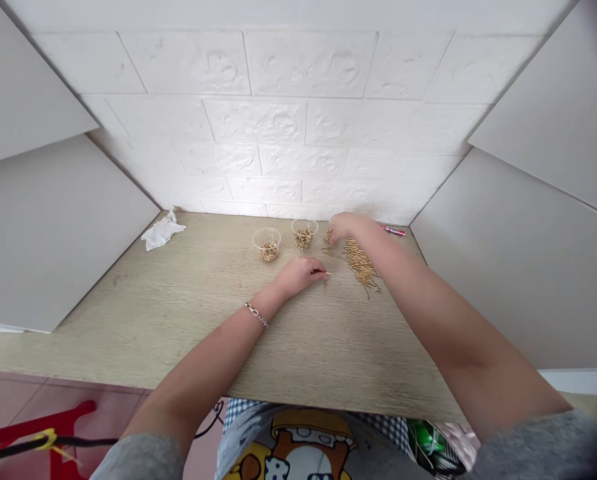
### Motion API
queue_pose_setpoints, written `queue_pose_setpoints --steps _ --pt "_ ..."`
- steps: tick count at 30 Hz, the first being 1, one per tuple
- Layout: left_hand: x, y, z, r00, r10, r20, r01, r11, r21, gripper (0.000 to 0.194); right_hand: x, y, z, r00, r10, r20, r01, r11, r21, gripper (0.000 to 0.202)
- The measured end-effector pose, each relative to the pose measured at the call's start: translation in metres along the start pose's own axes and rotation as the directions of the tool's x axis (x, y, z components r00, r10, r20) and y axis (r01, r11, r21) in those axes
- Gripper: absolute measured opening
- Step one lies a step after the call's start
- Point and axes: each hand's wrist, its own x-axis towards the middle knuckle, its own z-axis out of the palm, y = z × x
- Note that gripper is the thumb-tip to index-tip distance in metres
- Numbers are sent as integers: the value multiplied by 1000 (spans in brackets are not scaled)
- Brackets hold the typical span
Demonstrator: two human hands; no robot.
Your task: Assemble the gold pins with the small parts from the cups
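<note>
The left hand point(298, 277) is nearly closed, a slim golden rod point(329, 273) being pinched at its fingertips. The right hand point(341, 227) is held over small golden pieces point(328, 235); its grip cannot be told. Beside the right forearm, a rod pile point(361, 262) is spread on the surface point(298, 353). Farther left, golden pieces are held in two clear cups point(267, 236).

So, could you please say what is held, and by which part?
Left hand: a thin golden metal pin, pinched behind its protruding end. Right hand: hold unclear.
</note>
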Motion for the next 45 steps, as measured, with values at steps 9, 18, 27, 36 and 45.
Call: queue_pose_setpoints --steps 9,18,27,36,45 --pt "-1 0 0 999 36 4 -36 999 7 21 -15 10 -10 989 -95 -110 104 991 84 34" --pt "0 13 4 967 -255 -23 186 762 -620 35 -75 0 48 738 -86 -670 420 835 356 37" --pt "-1 18 9 928 -274 252 323 261 -909 21 -71 -8 115 686 -106 -719 531 749 396 35" --pt "0 14 6 916 -257 310 371 243 -896 23 -67 -7 124 671 -83 -737 533 745 401 33" --pt "3 17 7 885 -389 258 373 257 -892 16 -53 19 124 792 23 -610 313 842 439 40"
